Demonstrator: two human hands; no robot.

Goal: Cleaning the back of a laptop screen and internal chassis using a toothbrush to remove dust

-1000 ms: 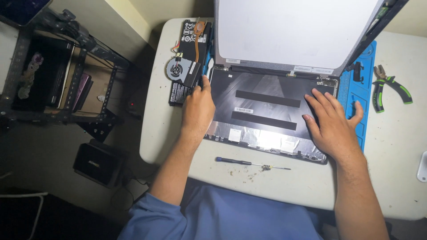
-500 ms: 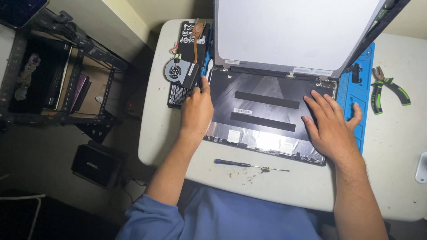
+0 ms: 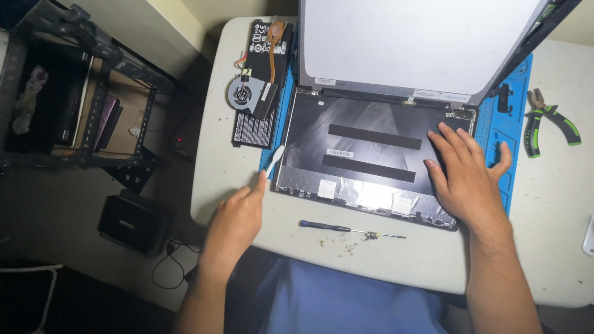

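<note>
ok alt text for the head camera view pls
A person's right hand presses flat on the dark inner shell of an opened laptop, while the left hand holds a thin white pry tool at its left edge. A screwdriver, cooling fan and pliers lie around it.

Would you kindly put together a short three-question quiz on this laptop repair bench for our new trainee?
1. True or false: the right hand lies flat on the laptop's dark inner panel.
2. What does the left hand hold? A) green-handled pliers B) a white plastic pry tool C) the cooling fan
3. Which tool lies on the table in front of the laptop?

Key
1. True.
2. B, the white pry tool, its tip at the panel's left edge.
3. The screwdriver. The pliers lie to the right; the fan sits on the battery.
</note>
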